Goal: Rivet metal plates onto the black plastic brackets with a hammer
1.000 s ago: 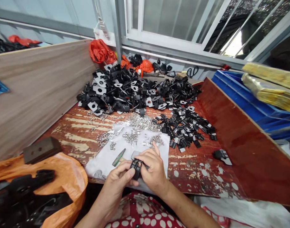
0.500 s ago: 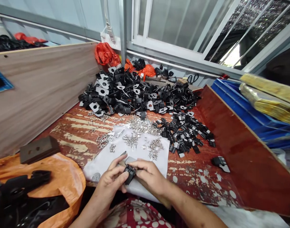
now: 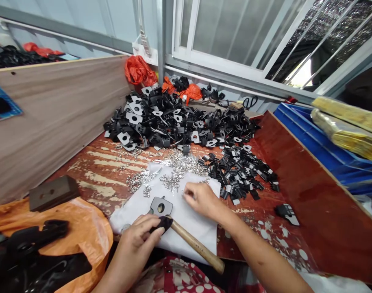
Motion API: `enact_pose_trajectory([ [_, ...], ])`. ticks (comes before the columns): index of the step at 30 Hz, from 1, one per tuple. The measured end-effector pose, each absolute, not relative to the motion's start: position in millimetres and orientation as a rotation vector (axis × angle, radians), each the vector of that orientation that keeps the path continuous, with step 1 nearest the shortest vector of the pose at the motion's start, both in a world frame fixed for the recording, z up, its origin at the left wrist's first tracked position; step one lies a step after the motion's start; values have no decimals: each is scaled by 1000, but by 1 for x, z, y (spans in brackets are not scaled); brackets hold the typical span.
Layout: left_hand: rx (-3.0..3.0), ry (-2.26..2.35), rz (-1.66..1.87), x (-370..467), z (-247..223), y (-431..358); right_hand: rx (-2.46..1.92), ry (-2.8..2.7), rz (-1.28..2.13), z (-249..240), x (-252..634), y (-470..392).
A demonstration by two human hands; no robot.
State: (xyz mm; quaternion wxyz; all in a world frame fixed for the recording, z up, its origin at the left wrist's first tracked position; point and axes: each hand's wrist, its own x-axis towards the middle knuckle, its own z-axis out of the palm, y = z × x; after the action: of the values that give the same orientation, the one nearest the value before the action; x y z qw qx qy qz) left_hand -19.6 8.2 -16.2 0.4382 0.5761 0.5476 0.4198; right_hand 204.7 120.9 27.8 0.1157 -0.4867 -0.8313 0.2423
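Note:
My left hand (image 3: 140, 240) is closed on a black plastic part (image 3: 164, 224), from which a flat grey plate with a round hole (image 3: 157, 201) juts out. Under the part, a hammer's wooden handle (image 3: 198, 246) slants across the white sheet (image 3: 192, 232); I cannot see its head clearly. Over the sheet, my right hand (image 3: 201, 199) has its fingertips pinched together beside small silvery metal pins (image 3: 172, 181). Whatever sits between those fingertips is too small to make out.
A big heap of black parts with grey plates (image 3: 173, 118) fills the back. Smaller black pieces (image 3: 243, 175) lie to the right, by a red-brown side board (image 3: 310, 191). A brown block (image 3: 53, 193) and an orange bag (image 3: 94, 228) are on the left.
My right hand has left the black part and moved up and right to the metal pins. My left hand still holds the part, and the hammer handle now shows.

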Motion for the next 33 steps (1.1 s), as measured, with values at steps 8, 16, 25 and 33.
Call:
enact_pose_trajectory([
  [8,2336,1196,867,6,14,8,-1071,-1882,2295,20,199,80],
  [16,1828,1448,939,-14,5,9,-1382,-2701,472,30,206,161],
  [25,718,1214,1097,-18,-9,11,-1232,-2904,199,2,183,194],
  [33,357,1013,1252,-14,9,15,-1298,-2562,278,22,210,168],
])
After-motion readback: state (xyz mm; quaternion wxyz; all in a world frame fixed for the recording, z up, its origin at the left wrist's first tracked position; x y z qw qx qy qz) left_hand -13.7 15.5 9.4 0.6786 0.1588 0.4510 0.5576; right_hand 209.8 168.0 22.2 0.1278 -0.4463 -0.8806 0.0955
